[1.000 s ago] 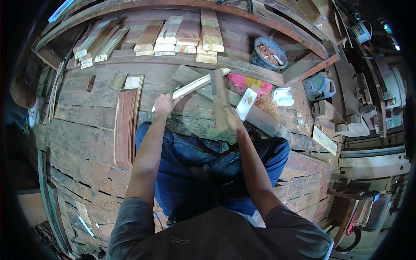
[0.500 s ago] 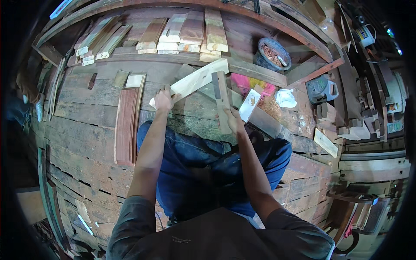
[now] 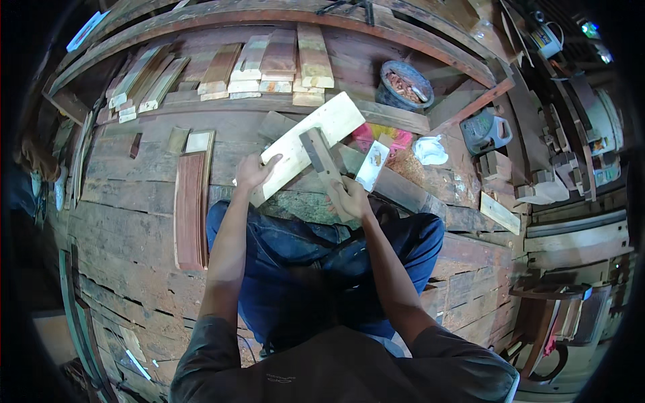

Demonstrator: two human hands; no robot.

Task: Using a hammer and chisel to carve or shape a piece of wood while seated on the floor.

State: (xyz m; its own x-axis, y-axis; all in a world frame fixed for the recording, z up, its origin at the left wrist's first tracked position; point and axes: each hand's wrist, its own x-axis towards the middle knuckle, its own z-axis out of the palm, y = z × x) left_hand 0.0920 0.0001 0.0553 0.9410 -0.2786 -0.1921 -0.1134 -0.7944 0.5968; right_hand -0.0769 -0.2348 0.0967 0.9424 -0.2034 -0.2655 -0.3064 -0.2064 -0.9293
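Note:
A pale, flat board (image 3: 285, 168) slants up and to the right in front of my knees. My left hand (image 3: 254, 172) is closed on its near left edge, the thumb lying over the top face. In my right hand (image 3: 351, 199) is a long, flat wooden bar (image 3: 325, 163) with a dark strip along its far end, gripped near its lower end. The bar's dark end lies over the board; whether they touch I cannot tell. A short white-faced block (image 3: 371, 166) stands just right of my right hand, on a long timber piece (image 3: 402, 191).
Stacked boards (image 3: 262, 64) line the far side behind a low beam. A blue bucket (image 3: 405, 85), a grey jug (image 3: 485, 134) and a white plastic bag (image 3: 430, 150) stand or lie at the right. Reddish boards (image 3: 192, 211) lie left of my knee on the plank floor (image 3: 124, 232).
The board has turned so its broad face shows, and my left hand's thumb now lies on that face. The wooden bar has tilted left over the board. The whole view has shifted slightly.

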